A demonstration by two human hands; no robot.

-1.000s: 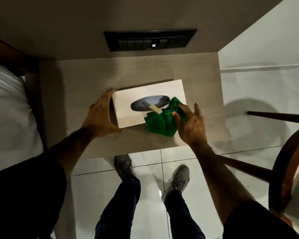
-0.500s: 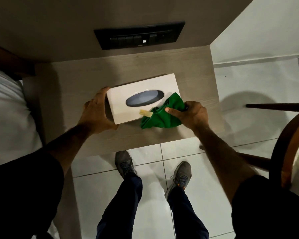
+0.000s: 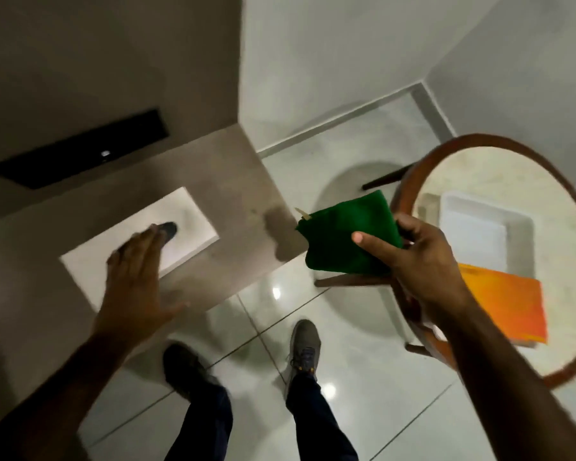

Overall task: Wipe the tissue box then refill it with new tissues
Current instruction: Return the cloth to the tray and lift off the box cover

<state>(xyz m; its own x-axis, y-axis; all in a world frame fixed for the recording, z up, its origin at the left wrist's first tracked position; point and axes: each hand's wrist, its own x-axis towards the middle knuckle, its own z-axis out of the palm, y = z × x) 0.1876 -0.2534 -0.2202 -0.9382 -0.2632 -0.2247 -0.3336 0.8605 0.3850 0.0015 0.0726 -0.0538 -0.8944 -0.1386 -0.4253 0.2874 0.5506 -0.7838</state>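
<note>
The white tissue box [image 3: 187, 221] with a dark oval slot lies on the wooden bedside shelf [image 3: 233, 181]. My left hand [image 3: 137, 281] hovers over the box's near end with fingers spread, blurred, holding nothing. My right hand [image 3: 423, 264] is off to the right of the shelf, above the floor, and grips a folded green cloth [image 3: 343, 234] with a small yellow tag. The cloth is clear of the box.
A round table with a wooden rim [image 3: 409, 181] stands at the right; on it lie a white tray [image 3: 486, 227] and an orange packet [image 3: 506, 304]. A black switch panel [image 3: 80, 154] is on the wall. My shoes stand on glossy white tiles [image 3: 363, 377].
My right hand lifted the green cloth off the box and swung it right toward the round table. My left hand let go of the box's side and opened. The view turned right.
</note>
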